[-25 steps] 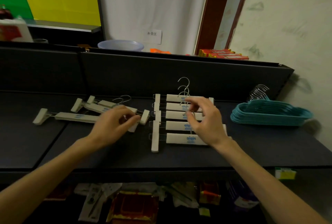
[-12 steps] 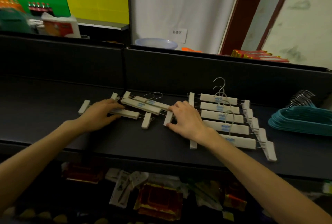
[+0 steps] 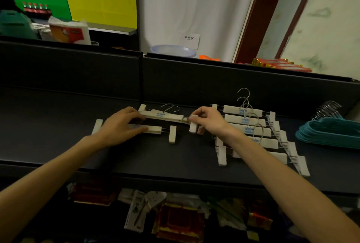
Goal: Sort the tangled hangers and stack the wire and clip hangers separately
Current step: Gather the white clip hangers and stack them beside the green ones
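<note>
Right fingers (image 3: 196, 116) pinching cream clip hanger (image 3: 165, 116) end clip, left fingers (image 3: 136, 125) flat on another.

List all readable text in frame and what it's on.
"补货区": white paper sign on the curtain.
"alain": blue print on the white clip hangers; the smaller line beneath is too blurred to read.
Red-and-white package and goods under the shelf: print unreadable.

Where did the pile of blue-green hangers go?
In the head view the teal hanger stack lies at the far right of the dark shelf, just right of the row of white clip hangers, against the wall.
</note>
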`<control>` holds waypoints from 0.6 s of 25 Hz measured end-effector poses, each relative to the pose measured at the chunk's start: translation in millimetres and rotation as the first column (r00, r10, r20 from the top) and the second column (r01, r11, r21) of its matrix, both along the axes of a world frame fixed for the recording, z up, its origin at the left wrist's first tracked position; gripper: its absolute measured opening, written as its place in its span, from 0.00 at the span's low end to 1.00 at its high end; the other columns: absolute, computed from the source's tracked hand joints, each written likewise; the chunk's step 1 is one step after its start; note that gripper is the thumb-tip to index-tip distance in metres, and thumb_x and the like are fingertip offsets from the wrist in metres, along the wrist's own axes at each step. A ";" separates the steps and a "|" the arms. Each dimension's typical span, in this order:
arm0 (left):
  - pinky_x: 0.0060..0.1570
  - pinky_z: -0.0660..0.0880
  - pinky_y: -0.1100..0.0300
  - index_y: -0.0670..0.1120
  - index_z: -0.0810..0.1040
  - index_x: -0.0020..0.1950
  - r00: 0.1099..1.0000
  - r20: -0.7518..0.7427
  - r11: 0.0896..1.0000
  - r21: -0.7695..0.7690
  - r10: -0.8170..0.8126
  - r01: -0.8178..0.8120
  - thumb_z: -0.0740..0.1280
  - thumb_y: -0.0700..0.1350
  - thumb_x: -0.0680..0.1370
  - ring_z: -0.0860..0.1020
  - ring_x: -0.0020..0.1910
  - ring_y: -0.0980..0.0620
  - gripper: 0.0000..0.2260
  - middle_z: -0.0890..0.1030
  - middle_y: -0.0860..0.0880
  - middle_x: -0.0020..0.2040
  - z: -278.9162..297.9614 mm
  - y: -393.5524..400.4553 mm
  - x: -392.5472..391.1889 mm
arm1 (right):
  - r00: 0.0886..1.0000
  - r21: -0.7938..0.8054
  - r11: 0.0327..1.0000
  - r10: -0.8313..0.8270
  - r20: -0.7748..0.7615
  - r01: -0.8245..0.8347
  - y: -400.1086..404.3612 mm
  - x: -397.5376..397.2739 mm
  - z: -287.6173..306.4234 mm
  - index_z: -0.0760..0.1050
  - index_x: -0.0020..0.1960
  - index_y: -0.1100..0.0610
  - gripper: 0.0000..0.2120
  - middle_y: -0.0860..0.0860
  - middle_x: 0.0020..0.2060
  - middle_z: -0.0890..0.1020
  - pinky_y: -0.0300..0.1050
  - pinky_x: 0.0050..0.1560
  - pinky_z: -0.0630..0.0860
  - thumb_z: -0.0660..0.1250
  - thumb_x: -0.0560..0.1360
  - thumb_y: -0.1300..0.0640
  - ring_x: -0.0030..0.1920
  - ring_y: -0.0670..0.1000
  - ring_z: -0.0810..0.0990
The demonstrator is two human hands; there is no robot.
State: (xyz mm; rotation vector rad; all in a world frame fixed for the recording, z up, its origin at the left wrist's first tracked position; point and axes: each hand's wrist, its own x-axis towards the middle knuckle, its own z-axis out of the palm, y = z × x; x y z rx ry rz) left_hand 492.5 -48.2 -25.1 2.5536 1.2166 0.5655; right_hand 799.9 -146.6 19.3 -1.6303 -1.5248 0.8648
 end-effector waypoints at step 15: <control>0.45 0.79 0.55 0.52 0.71 0.71 0.640 0.763 0.874 -0.371 0.093 0.315 0.55 0.55 0.85 0.84 0.50 0.48 0.17 0.83 0.48 0.57 57.3 -18.4 86.3 | 0.787 0.112 0.950 -0.174 -0.592 0.293 -65.9 74.9 34.9 0.76 0.62 0.57 0.12 0.54 0.56 0.85 0.46 0.43 0.78 0.66 0.80 0.59 0.54 0.55 0.86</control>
